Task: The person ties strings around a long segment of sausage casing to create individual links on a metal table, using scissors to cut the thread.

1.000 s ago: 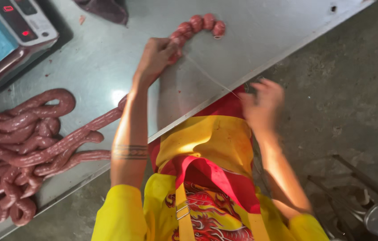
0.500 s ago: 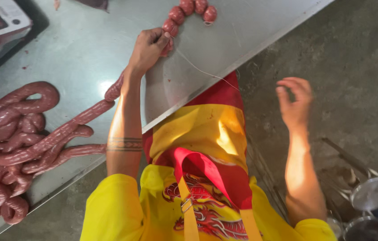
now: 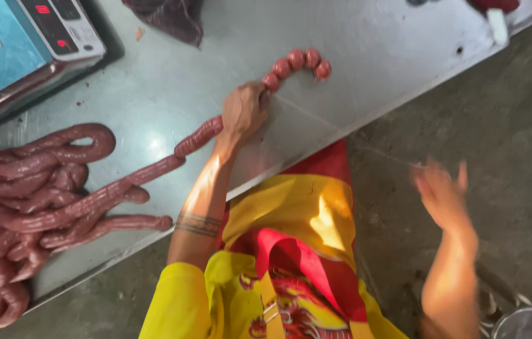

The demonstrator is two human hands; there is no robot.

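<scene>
My left hand (image 3: 243, 112) presses down on a long reddish sausage rope (image 3: 197, 137) on the steel table (image 3: 372, 75), pinching it where it turns into several small round links (image 3: 297, 63). A thin white string (image 3: 341, 132) runs taut from that spot off the table edge to my right hand (image 3: 441, 194). That hand is blurred, held out over the floor with the string between its fingers. A big coiled heap of sausage (image 3: 21, 213) lies at the table's left end.
A weighing scale (image 3: 34, 44) with a blue platform stands at the back left. A dark cloth (image 3: 169, 19) lies behind it. I wear a yellow and red apron. Grey concrete floor and a metal bucket (image 3: 523, 320) are at the right.
My right hand has swung out to the right and lower, drawing the string tighter. My left hand stays on the sausage at the links.
</scene>
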